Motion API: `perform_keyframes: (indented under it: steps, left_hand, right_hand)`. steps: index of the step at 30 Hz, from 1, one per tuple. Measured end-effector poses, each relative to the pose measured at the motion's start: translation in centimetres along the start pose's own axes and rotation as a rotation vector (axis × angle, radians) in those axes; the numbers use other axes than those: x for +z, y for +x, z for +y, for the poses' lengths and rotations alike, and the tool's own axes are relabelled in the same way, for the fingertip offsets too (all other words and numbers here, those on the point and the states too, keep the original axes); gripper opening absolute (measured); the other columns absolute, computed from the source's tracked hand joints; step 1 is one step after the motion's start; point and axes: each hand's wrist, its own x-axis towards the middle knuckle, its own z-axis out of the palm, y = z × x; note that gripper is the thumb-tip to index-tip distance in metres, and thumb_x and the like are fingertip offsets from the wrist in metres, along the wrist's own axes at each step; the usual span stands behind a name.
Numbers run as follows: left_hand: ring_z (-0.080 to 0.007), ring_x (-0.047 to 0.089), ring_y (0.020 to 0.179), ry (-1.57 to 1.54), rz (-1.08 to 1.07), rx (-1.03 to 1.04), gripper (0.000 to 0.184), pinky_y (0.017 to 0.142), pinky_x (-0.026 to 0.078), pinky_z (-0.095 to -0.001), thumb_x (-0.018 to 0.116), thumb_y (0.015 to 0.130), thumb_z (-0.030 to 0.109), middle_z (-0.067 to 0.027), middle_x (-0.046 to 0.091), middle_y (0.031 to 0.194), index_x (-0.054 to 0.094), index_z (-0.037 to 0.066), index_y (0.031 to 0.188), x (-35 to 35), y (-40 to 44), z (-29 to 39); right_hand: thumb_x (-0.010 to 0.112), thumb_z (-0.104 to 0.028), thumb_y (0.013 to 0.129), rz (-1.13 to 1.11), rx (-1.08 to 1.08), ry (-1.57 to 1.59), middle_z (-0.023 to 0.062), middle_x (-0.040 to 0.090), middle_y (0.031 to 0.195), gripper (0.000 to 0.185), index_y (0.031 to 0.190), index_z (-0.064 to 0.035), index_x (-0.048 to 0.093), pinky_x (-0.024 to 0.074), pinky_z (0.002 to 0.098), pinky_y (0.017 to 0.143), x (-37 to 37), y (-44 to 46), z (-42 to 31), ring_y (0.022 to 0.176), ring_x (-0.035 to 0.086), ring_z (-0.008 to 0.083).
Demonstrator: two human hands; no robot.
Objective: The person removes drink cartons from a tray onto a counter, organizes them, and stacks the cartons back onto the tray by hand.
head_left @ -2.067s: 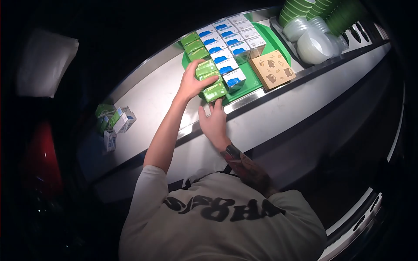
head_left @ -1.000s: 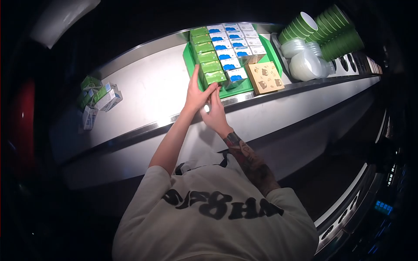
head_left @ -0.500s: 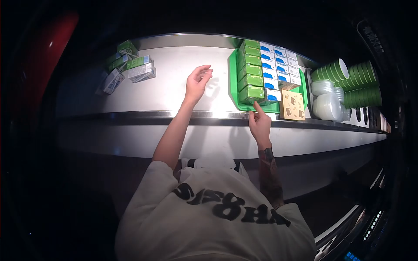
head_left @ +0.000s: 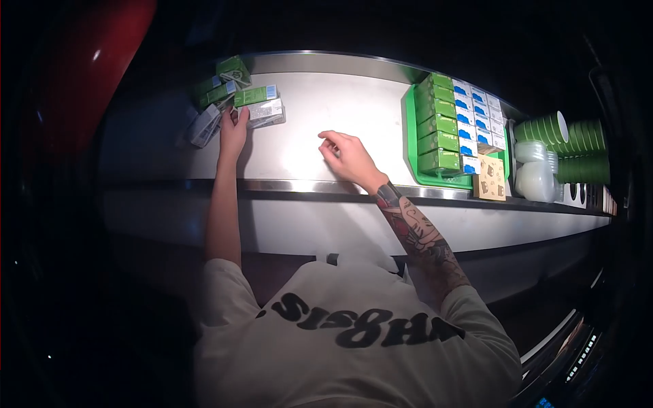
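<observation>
My left hand reaches into a loose pile of drink cartons on the left of the counter. Its thumb and fingers close around the near left end of a white-sided carton; the fingertips are partly hidden. A green carton lies against that one, and another green carton sits behind. White cartons lie tilted to the left of the hand. Over the middle of the counter, my right hand is empty, with loosely bent fingers apart.
On the right, a green tray holds rows of green cartons and blue-and-white cartons. A tan patterned box stands at its front corner. Farther right are clear plastic containers and stacked green cups. A metal edge runs along the counter front.
My left hand has moved left from mid-counter to the carton pile. My right hand has left the tray's front edge and moved left over the counter. The view has shifted left.
</observation>
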Motion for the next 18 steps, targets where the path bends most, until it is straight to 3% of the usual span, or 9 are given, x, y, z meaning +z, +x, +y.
perform_keyframes:
  steps: [3,5,6,8,11,14,15,18]
  left_hand:
    - [-0.0241,0.056,0.123,-0.205,0.041,-0.067,0.063,0.106,0.039,-0.0319,0.066,0.095,0.029,-0.0177,0.058,0.134,0.043,-0.001,0.145,1.7,-0.1,1.0]
    - [-0.0252,0.056,0.123,-0.113,0.113,0.000,0.064,0.106,0.039,-0.0332,0.066,0.093,0.028,-0.0175,0.058,0.134,0.043,0.000,0.145,3.0,0.2,0.6]
    - [-0.0257,0.056,0.123,-0.062,0.160,0.036,0.064,0.106,0.039,-0.0338,0.067,0.093,0.027,-0.0175,0.058,0.133,0.042,0.000,0.146,3.3,0.3,0.5]
    - [-0.0273,0.056,0.122,-0.065,0.195,0.000,0.060,0.105,0.040,-0.0354,0.067,0.092,0.026,-0.0167,0.059,0.134,0.048,0.002,0.143,3.6,-0.4,1.7]
    - [-0.0258,0.055,0.124,-0.117,0.191,-0.067,0.052,0.106,0.040,-0.0347,0.065,0.094,0.025,-0.0150,0.059,0.136,0.053,0.003,0.140,4.2,-1.7,2.6]
    - [-0.0240,0.055,0.125,-0.172,0.167,0.047,0.051,0.106,0.040,-0.0330,0.063,0.096,0.024,-0.0149,0.058,0.137,0.051,0.004,0.141,5.3,-3.0,2.6]
    - [-0.0241,0.052,0.127,-0.296,0.113,0.073,0.050,0.108,0.040,-0.0337,0.064,0.096,0.018,-0.0152,0.053,0.141,0.050,0.005,0.142,5.9,-3.4,2.4]
    - [-0.0257,0.050,0.129,-0.303,0.068,0.233,0.054,0.108,0.041,-0.0357,0.066,0.092,0.009,-0.0150,0.048,0.143,0.048,0.005,0.143,8.4,-4.8,2.5]
  right_hand:
    - [0.058,-0.010,0.091,0.041,-0.132,-0.072,0.0177,0.067,0.104,0.025,0.113,0.0001,0.065,0.0540,0.0407,0.085,3.3,8.1,-1.3,0.094,0.067,0.0352]
    - [0.056,-0.009,0.091,0.088,-0.189,-0.137,0.0203,0.065,0.109,0.026,0.114,0.0002,0.065,0.0540,0.0404,0.086,6.1,13.1,-0.7,0.097,0.065,0.0383]
    - [0.058,-0.014,0.092,-0.031,-0.179,-0.181,0.0233,0.060,0.121,0.033,0.123,-0.0009,0.062,0.0514,0.0426,0.093,6.7,14.8,-1.1,0.109,0.061,0.0399]
    - [0.062,-0.024,0.092,0.046,-0.123,-0.434,0.0249,0.055,0.129,0.045,0.132,-0.0038,0.057,0.0467,0.0456,0.101,9.8,16.7,-0.9,0.120,0.054,0.0408]
    - [0.068,-0.035,0.090,-0.230,0.174,-0.436,0.0254,0.052,0.134,0.058,0.138,-0.0064,0.053,0.0433,0.0480,0.105,9.0,18.4,-1.5,0.125,0.050,0.0407]
    - [0.072,-0.040,0.086,-0.234,-0.010,-0.208,0.0259,0.053,0.133,0.064,0.138,-0.0076,0.053,0.0442,0.0456,0.104,7.1,17.1,1.8,0.123,0.051,0.0402]
    - [0.079,-0.037,0.080,-0.224,-0.023,-0.128,0.0240,0.059,0.127,0.064,0.132,-0.0052,0.058,0.0464,0.0433,0.101,5.8,16.5,2.0,0.118,0.057,0.0382]
    - [0.085,-0.035,0.073,-0.069,0.082,-0.008,0.0203,0.065,0.114,0.063,0.124,-0.0053,0.065,0.0498,0.0418,0.097,4.0,14.1,4.0,0.110,0.062,0.0376]
